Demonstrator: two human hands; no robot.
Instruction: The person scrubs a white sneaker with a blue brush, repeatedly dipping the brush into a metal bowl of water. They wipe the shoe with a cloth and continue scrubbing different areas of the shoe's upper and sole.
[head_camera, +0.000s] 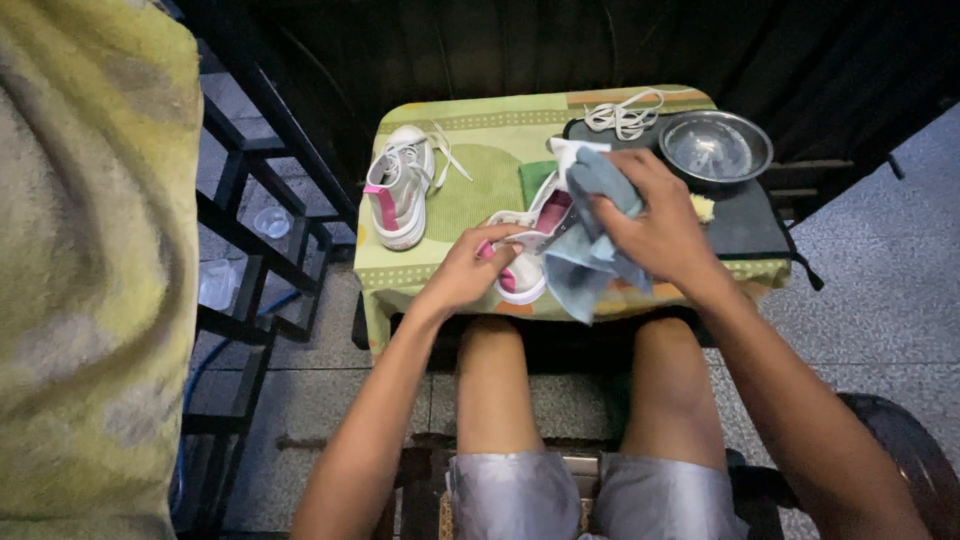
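My left hand (470, 268) grips the heel end of a white sneaker with pink trim (535, 222) that lies over the near edge of a small table. My right hand (655, 220) is closed on a blue-grey cloth (590, 262), pressed against the shoe's opening and upper. A second white and pink sneaker (400, 185), still laced, stands upright on the left part of the table, apart from both hands.
The table carries a green patterned cloth (480, 190). A black tray (745, 215) at the right holds a metal bowl (717, 147), loose white laces (622, 115) and a yellow sponge piece (704, 207). A black metal rack (260, 230) stands at the left beside a yellow-green fabric (90, 260). My knees sit under the table.
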